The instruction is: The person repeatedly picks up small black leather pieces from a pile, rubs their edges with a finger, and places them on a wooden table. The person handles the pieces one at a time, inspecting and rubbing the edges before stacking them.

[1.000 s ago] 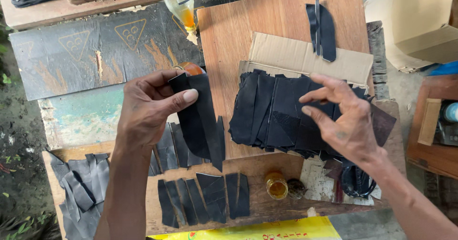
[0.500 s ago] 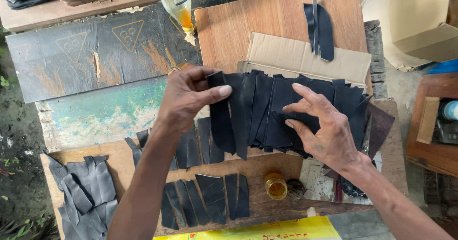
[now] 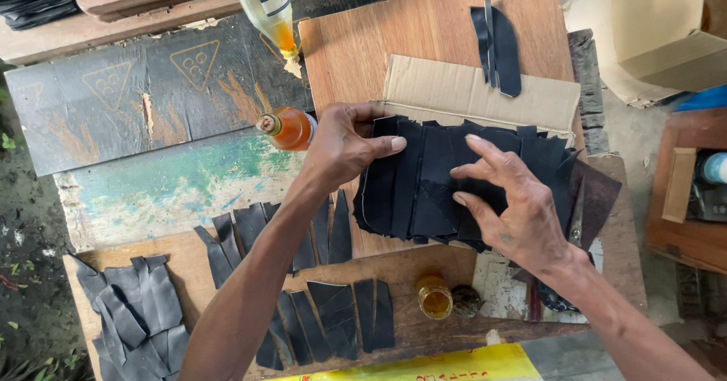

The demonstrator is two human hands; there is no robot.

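A row of overlapping black leather pieces point(image 3: 424, 188) lies on a brown cardboard sheet point(image 3: 454, 93) in the middle of the workbench. My left hand point(image 3: 341, 146) pinches the leftmost piece at the row's left end, thumb on top. My right hand point(image 3: 507, 199) lies flat on the row's right part, fingers spread and pressing down. Several more black pieces point(image 3: 333, 316) are laid out on the wooden board near the front edge, under my left forearm.
A small orange bottle point(image 3: 286, 127) lies left of my left hand, and a clear bottle with amber liquid point(image 3: 265, 6) stands behind. A glue jar point(image 3: 435, 296) sits at the front. Black scraps point(image 3: 140, 313) are heaped front left; two strips point(image 3: 500, 44) lie on the back board.
My left hand carried a black piece from the front left up to the row's left end and laid it there. My right hand shifted left onto the row and flattened.
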